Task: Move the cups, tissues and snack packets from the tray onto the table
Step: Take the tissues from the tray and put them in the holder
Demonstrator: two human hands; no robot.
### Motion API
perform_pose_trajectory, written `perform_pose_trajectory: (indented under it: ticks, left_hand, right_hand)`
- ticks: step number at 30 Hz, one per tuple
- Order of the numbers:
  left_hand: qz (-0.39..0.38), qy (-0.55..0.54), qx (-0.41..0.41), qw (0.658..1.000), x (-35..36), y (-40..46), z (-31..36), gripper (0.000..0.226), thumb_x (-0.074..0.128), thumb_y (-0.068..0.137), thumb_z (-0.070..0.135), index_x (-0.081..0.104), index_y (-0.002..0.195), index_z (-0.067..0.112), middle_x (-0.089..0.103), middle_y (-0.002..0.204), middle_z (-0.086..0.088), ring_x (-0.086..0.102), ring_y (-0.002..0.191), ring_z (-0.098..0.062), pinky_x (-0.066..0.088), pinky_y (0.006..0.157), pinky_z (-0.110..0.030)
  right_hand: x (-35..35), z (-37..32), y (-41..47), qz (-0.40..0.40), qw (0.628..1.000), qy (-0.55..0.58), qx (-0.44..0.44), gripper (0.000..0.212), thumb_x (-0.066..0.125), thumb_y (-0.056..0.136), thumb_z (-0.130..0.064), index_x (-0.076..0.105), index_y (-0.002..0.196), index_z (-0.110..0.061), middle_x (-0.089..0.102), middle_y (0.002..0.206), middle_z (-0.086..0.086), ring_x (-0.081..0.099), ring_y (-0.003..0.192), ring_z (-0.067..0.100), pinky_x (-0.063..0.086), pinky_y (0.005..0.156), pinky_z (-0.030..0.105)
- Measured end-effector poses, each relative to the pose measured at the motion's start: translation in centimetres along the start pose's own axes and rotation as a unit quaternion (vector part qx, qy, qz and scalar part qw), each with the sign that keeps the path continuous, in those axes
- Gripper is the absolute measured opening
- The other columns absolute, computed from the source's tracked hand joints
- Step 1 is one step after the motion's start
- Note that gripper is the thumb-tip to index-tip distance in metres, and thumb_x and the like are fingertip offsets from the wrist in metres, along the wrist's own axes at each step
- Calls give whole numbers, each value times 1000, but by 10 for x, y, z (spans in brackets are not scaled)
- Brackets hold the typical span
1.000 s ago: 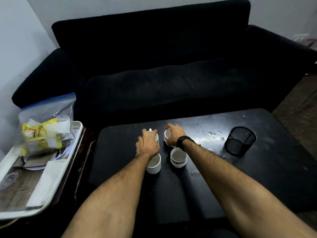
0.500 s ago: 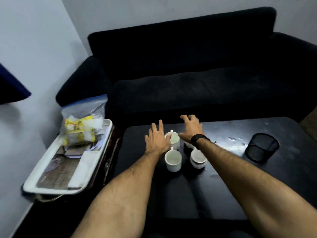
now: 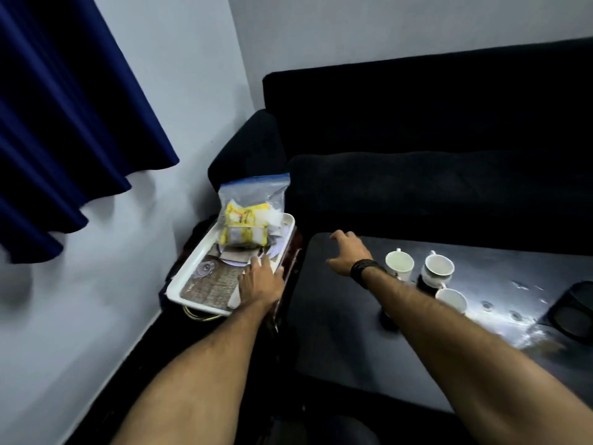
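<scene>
Head view: cups done, as far as visible. Three white cups (image 3: 399, 266) stand on dark table (image 3: 337, 332), right of centre; fourth possibly hidden behind right forearm, cannot tell. White tray (image 3: 189, 274) at centre left holds zip bag of snack packets (image 3: 247, 226) at far end, white tissues (image 3: 234, 298) near front corner. Left hand (image 3: 260, 284) over tissues, fingers straight, gripping nothing. Right hand (image 3: 348, 255) above table edge, fingers spread, empty. Judgement: tissues and packets left.
</scene>
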State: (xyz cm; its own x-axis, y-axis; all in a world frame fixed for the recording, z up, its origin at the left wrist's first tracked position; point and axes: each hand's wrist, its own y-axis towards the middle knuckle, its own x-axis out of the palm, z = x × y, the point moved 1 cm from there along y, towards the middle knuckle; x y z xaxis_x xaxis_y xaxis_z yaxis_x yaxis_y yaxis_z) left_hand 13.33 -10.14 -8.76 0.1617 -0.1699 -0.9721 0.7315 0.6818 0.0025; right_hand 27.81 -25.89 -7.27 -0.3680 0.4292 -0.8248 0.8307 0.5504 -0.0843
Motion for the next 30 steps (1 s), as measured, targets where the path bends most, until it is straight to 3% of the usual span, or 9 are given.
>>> perform_pose_trajectory:
  ticks: [4, 8, 15, 18, 21, 24, 26, 28, 30]
  left_hand:
    - [-23, 10, -100, 995, -5, 0, -49, 46, 50, 93, 39, 59, 126, 9, 58, 134, -12, 55, 123, -32, 45, 97, -40]
    - [-56, -25, -191, 980, -2, -3, -72, 44, 55, 87, 31, 60, 125, 10, 54, 136, -12, 51, 126, -32, 44, 100, -39]
    - [-97, -167, -245, 950, 2, 15, -80, 55, 69, 76, 30, 60, 125, 5, 62, 130, -17, 58, 121, -33, 49, 98, -35]
    - [-98, -246, -263, 928, 4, 20, -80, 51, 71, 76, 23, 62, 122, 2, 65, 126, -19, 63, 116, -32, 52, 94, -33]
    - [-93, -405, -274, 867, 4, 26, -76, 38, 69, 80, 8, 66, 116, -4, 70, 112, -22, 69, 95, -31, 58, 82, -38]
    - [-110, -538, -263, 793, -10, 23, -55, 27, 66, 87, 1, 66, 113, -4, 69, 81, -13, 61, 63, -21, 52, 48, -25]
    - [-115, -555, -244, 787, -18, 19, -39, 27, 66, 89, 8, 66, 115, -2, 65, 74, -7, 57, 62, -16, 46, 50, -24]
    - [-122, -563, -230, 785, -26, 12, -22, 27, 68, 89, 13, 67, 113, 1, 67, 70, -5, 59, 60, -15, 44, 52, -23]
    - [-133, -584, -220, 770, -30, 8, -8, 21, 70, 86, 12, 68, 105, 4, 69, 60, -2, 64, 47, -12, 45, 41, -18]
  right_hand:
    - [43, -37, -4, -49, 998, -11, -35, 56, 74, 76, -29, 51, 126, -17, 53, 126, 13, 53, 120, 33, 47, 97, 38]
    - [78, -64, -8, -89, 994, -27, -64, 51, 72, 78, -35, 55, 124, -19, 57, 124, 12, 56, 116, 31, 47, 90, 37]
    - [111, -90, -8, -107, 991, -32, -72, 47, 70, 79, -38, 55, 117, -16, 60, 121, 12, 60, 111, 33, 50, 84, 39]
    - [113, -89, -7, -99, 994, -29, -46, 48, 64, 83, -50, 53, 114, -16, 62, 119, 10, 62, 107, 33, 48, 79, 38]
    - [111, -89, -6, -105, 994, 23, 18, 54, 41, 88, -69, 55, 82, -16, 67, 103, 11, 64, 94, 32, 48, 74, 37]
    - [97, -91, -7, -139, 979, 128, 74, 77, 31, 82, -82, 63, 69, -12, 66, 91, 11, 64, 86, 30, 50, 77, 35]
    - [88, -91, -7, -137, 956, 239, 104, 73, 45, 81, -77, 68, 81, -8, 65, 91, 10, 66, 89, 30, 53, 79, 36]
    - [76, -86, -7, -96, 938, 317, 107, 44, 65, 83, -55, 68, 80, -11, 68, 92, 9, 67, 86, 26, 57, 79, 38]
    - [63, -77, -4, -51, 937, 333, 95, 24, 71, 82, -32, 74, 94, -11, 72, 98, 9, 67, 86, 21, 58, 75, 33]
